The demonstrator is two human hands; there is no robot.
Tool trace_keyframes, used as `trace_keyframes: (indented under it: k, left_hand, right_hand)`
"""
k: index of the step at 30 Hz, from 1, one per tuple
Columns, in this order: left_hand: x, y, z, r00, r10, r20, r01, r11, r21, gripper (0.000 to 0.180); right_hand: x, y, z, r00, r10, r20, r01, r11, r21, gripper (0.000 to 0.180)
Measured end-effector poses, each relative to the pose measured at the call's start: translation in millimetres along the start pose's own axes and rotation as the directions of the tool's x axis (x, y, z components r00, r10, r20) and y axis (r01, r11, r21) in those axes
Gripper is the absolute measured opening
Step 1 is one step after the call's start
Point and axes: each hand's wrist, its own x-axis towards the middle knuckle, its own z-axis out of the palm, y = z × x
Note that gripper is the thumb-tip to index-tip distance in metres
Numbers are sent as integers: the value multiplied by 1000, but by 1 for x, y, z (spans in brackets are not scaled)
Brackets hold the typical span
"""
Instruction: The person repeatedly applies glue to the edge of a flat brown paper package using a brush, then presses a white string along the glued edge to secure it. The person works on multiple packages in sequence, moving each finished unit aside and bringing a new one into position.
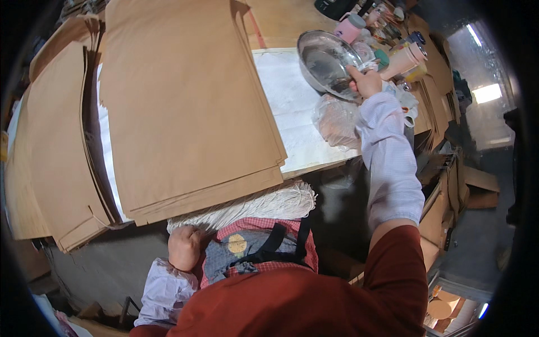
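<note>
My right hand reaches to the right rim of a shiny metal basin. Its index finger stretches over the inside of the basin, with the thumb apart below it; nothing shows between them. My left hand is closed in a fist beside my lap, at the left end of a bundle of white strings. What the fist holds, if anything, is hidden. A stack of brown paper sheets lies on the table above the strings. Beside my right sleeve is a clear plastic bag.
Another brown paper stack lies at the left. A white sheet covers the table under the basin. Pink bottles, a pink lidded cup and small clutter crowd the far right. Cardboard stands right of my arm.
</note>
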Motion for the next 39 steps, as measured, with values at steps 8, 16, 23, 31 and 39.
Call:
trace_keyframes:
  k: [8,16,23,31,39]
  left_hand:
    - [-10,5,-52,935,-354,-11,320,859,-400,3]
    - [13,2,-91,973,-70,-221,161,890,427,14]
    - [27,-19,-90,981,-106,-163,170,873,457,16]
    - [29,-26,-81,982,-108,-154,168,870,463,16]
    - [32,-28,-77,985,-128,-117,167,884,436,19]
  right_hand:
    - [-161,-110,-5,981,-178,-79,175,630,756,12]
    - [-309,-190,96,474,-805,356,439,567,697,18]
    - [-320,-231,121,399,-798,452,459,600,655,15]
    - [-334,-230,131,492,-725,482,272,654,706,13]
    - [-272,-150,87,764,-554,330,435,821,370,16]
